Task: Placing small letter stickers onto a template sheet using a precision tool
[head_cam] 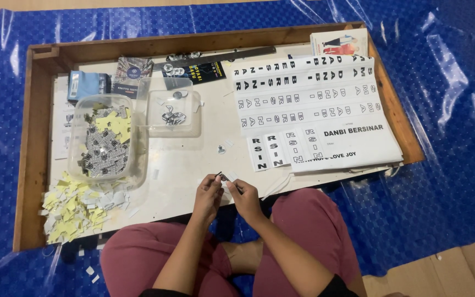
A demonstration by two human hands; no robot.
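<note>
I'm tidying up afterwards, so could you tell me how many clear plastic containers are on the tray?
2. The larger container, full of paper cut-outs, sits at the tray's left; the smaller container, holding a few small pieces, is right beside it. None seems hidden.

There is one view only, from the camera on my head, looking steeply down over my lap — so nothing is shared with a second view. It faces forward and down: my knees (pixel 309 220) fill the bottom edge, my left hand (pixel 208 193) and right hand (pixel 244 197) meet just below the middle, and the wooden tray (pixel 28 165) stretches away across the centre. It sits near enough to show my forearms large, yet far enough to take in the whole tray — all four sides — plus the blue plastic sheet (pixel 452 110) around it and a strip of bare floor (pixel 457 269) at the lower right corner.
</note>
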